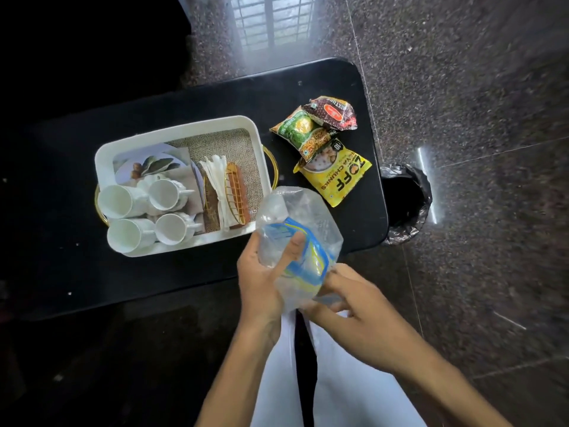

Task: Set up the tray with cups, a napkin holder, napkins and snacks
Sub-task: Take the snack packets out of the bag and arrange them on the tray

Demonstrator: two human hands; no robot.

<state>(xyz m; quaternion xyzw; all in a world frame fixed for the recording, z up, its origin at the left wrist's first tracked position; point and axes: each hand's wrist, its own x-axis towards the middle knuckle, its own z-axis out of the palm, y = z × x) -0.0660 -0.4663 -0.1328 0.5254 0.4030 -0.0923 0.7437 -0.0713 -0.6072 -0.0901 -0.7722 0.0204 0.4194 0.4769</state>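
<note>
Four white cups (115,201) sit in the white tray (172,127) on the black desk (154,100), beside a gold napkin holder (237,195) with napkins (215,180). Three snack packets (326,143) lie on the desk just right of the tray. I see the left hand (261,278) and right hand (357,306) gripping a clear plastic bag (295,217), fingers (341,282) curled round it.

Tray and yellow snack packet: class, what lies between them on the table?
Head view: between tray and yellow packet, only the gold handle and bare table.
</note>
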